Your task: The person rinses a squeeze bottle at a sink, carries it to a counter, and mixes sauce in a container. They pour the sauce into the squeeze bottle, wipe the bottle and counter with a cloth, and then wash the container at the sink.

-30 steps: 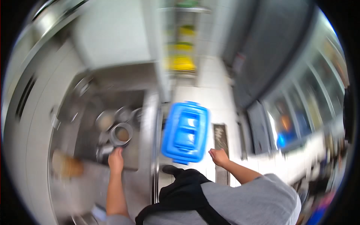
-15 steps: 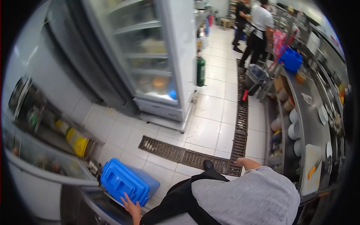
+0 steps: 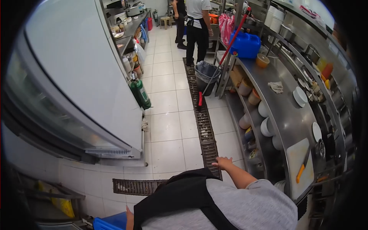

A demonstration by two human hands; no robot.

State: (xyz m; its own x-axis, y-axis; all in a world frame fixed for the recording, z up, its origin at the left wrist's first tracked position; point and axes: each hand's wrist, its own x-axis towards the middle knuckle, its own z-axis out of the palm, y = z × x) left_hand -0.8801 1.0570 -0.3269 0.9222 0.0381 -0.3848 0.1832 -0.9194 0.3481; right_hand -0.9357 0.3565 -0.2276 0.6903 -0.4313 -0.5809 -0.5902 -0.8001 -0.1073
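Observation:
My right hand [image 3: 223,162] is held out in the air with its fingers apart and nothing in it. It is above the floor drain grate [image 3: 210,151], to the left of the steel counter. Low at the bottom edge, my left hand [image 3: 129,215] shows only in part beside the black apron [image 3: 172,195]. A finger of it is stretched out, and I see nothing held. Close to it is a blue plastic box [image 3: 109,222], mostly cut off by the frame; whether the hand touches it I cannot tell.
A tall glass-door fridge [image 3: 84,76] stands at left, a green cylinder [image 3: 140,93] beyond it. On the right counter lie a cutting board [image 3: 297,153] and orange-handled knife [image 3: 302,168]. Ahead are a lined bin [image 3: 207,76], a red-handled pole [image 3: 238,32] and two people [image 3: 197,30].
My view has swung right and up along the aisle. The blue box and my left hand have slid to the bottom edge. My right forearm now shows more, with its fingers spread.

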